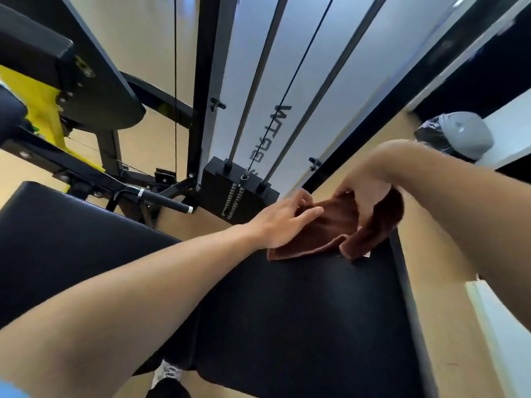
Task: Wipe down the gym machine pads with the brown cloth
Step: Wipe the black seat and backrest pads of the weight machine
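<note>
The soft brown terry cloth [330, 228] lies bunched at the far edge of the wide black padded vinyl seat pad [287, 311], its lower hem draped onto the pad surface and a folded flap hanging toward the pad's far right corner. My right hand [366, 196] comes down from above and grips the upper right part of the cloth, fingers curled into the fabric with the thumb pointing down over the fold. My left hand [283, 222] rests on the cloth's left side, fingers fairly straight and laid across the fabric, the thumb tucked at the top edge of it. The two hands are close together, with only a span of cloth between them.

Just beyond the pad's far edge stands the black weight stack [238, 191], with two steel guide rods [258, 81] and a thin black cable [290, 90] rising from it in front of a pale panel. Off the pad's far left corner, a black-gripped lever handle [163, 200] juts out from the machine's frame. Higher up on the left sit a smaller black pad [31, 50] and a yellow frame part [43, 101]. A grey rounded bin wrapped in plastic [459, 133] stands on the tan floor [448, 326] to the right.
</note>
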{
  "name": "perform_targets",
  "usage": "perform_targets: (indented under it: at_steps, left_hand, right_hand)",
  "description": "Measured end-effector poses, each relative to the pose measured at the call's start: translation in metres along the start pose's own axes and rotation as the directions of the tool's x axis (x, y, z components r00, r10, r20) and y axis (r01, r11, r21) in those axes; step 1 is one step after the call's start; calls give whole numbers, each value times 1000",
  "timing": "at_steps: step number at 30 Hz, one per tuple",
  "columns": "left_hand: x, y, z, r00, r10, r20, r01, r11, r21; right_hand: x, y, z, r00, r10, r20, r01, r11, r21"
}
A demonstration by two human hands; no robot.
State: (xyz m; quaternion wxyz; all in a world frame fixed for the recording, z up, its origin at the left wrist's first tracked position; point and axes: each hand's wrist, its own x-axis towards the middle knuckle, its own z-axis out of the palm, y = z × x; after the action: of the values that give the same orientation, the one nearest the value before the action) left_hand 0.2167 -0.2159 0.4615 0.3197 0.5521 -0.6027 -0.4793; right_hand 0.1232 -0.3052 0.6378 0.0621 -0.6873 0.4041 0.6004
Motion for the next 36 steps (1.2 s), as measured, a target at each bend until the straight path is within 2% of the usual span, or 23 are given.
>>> perform_targets:
  at_steps: [2,4,6,9,14,18,20,26,32,36]
  left_hand:
    - [10,21,17,1000,-12,3,12,999,-50]
    - [19,32,27,999,-14,-36,13,1000,-17]
    - [25,25,28,997,15,-71,-10,997,73]
    - [38,0,27,997,57,-52,-50,990,132]
    - [46,-27,22,995,41,-96,-38,999,39]
    - [37,-60,21,992,-7,-126,23,991,129]
    - [31,-75,23,988,-4,-152,26,989,143]
    - [-12,-77,42,954,89,-287,-101,994,-28]
    - [-60,-72,77,966,-25,-256,41,997,59]
    - [-109,-61,107,951,-51,-304,81,993,89]
  right_hand:
    - [-10,19,11,999,43,1,-42,976,216]
    - [-5,25,26,994,68,-81,-35,934,357]
    - [5,17,35,982,73,-175,9,904,427]
    - [13,6,35,970,102,-219,19,872,490]
    - [31,-12,16,978,68,-196,10,929,371]
    - [47,-48,15,977,-20,-213,42,994,98]
    - [50,-58,21,964,-4,-266,2,1000,-6]
    - [46,-71,48,892,-125,-434,39,978,-203]
    - [32,-78,80,856,-314,-411,115,891,-440]
    - [14,-94,122,853,-329,-404,124,882,-455]
